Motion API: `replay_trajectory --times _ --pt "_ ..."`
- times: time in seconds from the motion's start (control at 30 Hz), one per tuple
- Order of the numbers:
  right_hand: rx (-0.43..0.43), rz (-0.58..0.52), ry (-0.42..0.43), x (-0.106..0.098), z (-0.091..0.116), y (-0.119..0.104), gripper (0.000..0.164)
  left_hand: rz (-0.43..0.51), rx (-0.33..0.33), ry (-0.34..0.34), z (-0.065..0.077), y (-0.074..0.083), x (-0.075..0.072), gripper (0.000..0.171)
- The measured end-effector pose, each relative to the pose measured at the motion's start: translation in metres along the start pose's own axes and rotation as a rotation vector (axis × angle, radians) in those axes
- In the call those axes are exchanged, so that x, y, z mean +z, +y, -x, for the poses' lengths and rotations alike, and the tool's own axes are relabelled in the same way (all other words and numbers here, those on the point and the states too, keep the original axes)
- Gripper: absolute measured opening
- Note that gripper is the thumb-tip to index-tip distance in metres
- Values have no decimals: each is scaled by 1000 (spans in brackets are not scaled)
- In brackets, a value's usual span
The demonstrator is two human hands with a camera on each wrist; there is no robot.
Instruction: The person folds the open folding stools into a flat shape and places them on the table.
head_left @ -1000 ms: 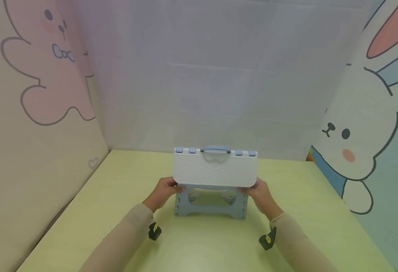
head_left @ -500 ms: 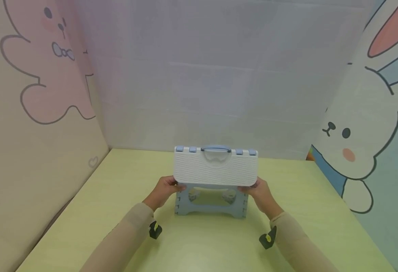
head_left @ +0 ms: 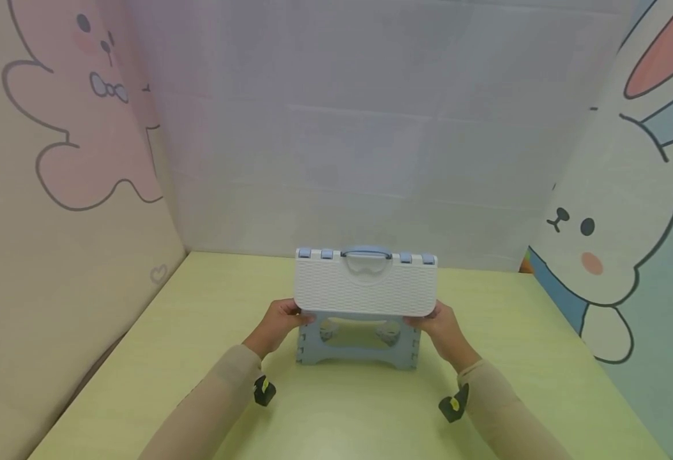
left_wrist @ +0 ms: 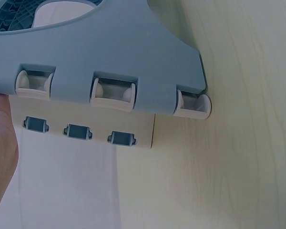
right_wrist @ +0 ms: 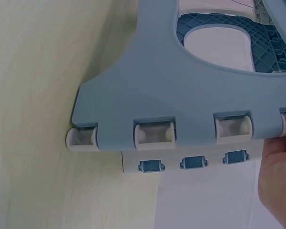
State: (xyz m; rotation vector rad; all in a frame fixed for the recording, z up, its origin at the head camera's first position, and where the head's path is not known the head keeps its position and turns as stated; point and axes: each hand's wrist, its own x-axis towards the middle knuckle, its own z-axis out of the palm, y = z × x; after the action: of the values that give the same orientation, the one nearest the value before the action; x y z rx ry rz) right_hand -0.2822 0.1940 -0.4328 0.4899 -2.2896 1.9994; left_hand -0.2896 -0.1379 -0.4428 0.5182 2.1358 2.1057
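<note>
A folding stool (head_left: 365, 284) stands unfolded on the table, in the middle of the head view. Its top is white and textured, with a blue carrying handle (head_left: 366, 253) and blue hinge tabs along the far edge. Below the top is a light-blue leg panel (head_left: 356, 353) with an oval opening. My left hand (head_left: 276, 324) grips the stool's left side just under the top, thumb on the front panel. On the right side my right hand (head_left: 441, 327) grips it the same way. Hinged side edges of the blue panel (left_wrist: 119, 52) fill both wrist views; most fingers are hidden.
The pale yellow-green table (head_left: 198, 281) surrounds the stool. A white sheet (head_left: 365, 140) hangs behind it. Cartoon-printed panels enclose the left and right sides, with a pink animal (head_left: 98, 153) and a white rabbit (head_left: 618, 249).
</note>
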Motion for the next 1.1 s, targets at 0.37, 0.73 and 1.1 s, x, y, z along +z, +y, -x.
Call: replay_trajectory --times 0.37,0.73,1.1 --pt "16 6 14 0 1 -3 42 1 8 -2 -1 -2 0 35" --pt "46 -13 18 0 1 -3 43 -7 11 -6 -1 -1 -1 36" --pt "31 -27 7 1 1 -3 43 -4 -6 8 -1 -2 0 34"
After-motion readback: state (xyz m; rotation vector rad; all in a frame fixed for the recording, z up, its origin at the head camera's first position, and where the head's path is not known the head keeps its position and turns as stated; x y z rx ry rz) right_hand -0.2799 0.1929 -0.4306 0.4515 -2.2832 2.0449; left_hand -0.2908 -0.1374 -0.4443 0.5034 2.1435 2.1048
